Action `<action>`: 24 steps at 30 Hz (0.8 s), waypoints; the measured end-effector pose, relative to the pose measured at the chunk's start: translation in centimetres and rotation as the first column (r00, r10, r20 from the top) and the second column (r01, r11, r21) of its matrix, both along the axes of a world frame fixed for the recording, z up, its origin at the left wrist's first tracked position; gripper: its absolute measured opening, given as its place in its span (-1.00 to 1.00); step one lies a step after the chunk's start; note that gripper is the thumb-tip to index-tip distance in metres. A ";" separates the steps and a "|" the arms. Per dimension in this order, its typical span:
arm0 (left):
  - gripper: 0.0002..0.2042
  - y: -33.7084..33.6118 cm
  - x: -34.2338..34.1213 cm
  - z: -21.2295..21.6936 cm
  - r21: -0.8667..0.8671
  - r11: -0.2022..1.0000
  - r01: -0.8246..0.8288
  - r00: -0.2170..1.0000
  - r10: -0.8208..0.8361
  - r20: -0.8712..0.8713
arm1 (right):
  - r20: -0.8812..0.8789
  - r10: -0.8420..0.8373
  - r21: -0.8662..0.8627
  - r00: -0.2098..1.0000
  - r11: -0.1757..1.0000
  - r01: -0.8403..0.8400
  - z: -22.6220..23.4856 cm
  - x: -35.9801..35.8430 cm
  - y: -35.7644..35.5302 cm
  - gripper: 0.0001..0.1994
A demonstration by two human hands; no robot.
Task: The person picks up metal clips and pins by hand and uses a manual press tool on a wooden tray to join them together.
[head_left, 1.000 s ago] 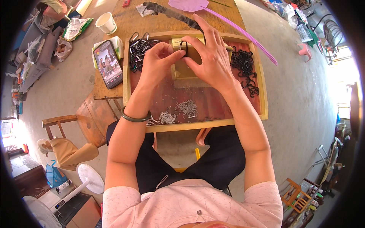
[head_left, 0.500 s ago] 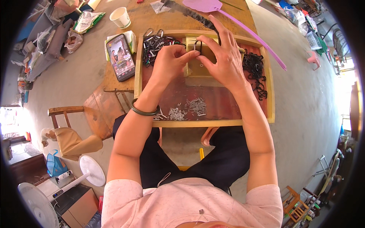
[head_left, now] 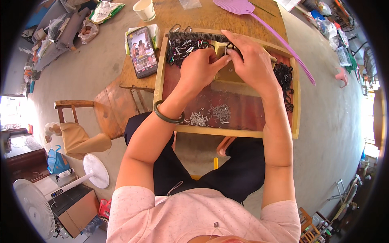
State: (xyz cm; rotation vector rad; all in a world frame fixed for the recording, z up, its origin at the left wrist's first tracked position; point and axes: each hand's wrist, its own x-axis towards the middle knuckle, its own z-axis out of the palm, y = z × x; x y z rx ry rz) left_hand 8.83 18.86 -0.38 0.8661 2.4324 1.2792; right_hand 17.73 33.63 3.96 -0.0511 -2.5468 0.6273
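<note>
My left hand (head_left: 197, 68) has its thumb and forefinger pinched at a small black carabiner-like loop (head_left: 229, 46). From the other side my right hand (head_left: 256, 60) grips the same loop with its thumb, its other fingers arched above. A long dark bristly strip (head_left: 194, 36) runs leftward from under the right fingers; how it is held is hidden. Both hands are over a yellowish block (head_left: 227, 75) inside a shallow wooden tray (head_left: 227, 133). Finished-looking carabiners (head_left: 178, 52) in black and other colours lie left of my hands. Black hook-shaped pieces (head_left: 283, 77) are heaped at the right.
Small silvery pins (head_left: 221, 113) lie in the tray's near part. Left of it on the wooden table (head_left: 170, 16) are a phone (head_left: 142, 52) and a paper cup (head_left: 144, 10). A purple fly swatter (head_left: 279, 38) crosses the far right. A chair and white fan (head_left: 34, 208) stand left.
The bristly strip has swung down from pointing away to lying across the tray's far edge. My right hand's fingers have come lower over the loop. The whole view has shifted slightly.
</note>
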 end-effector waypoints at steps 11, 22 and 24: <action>-0.58 -0.6 1.7 3.5 -0.125 0.992 0.019 0.632 -0.109 -0.767 | -0.004 -0.022 0.067 1.000 0.997 0.022 -0.5 0.1 0.4 -0.59; -0.43 -0.9 -1.5 2.5 0.036 0.997 -0.063 0.499 0.063 -0.864 | -0.117 0.026 0.079 0.993 0.997 -0.016 -1.1 -0.2 1.0 -0.63; -0.45 -0.9 -1.7 2.6 0.059 0.997 -0.050 0.462 0.076 -0.884 | -0.125 0.034 0.097 0.992 0.995 -0.022 -1.2 -0.3 1.0 -0.63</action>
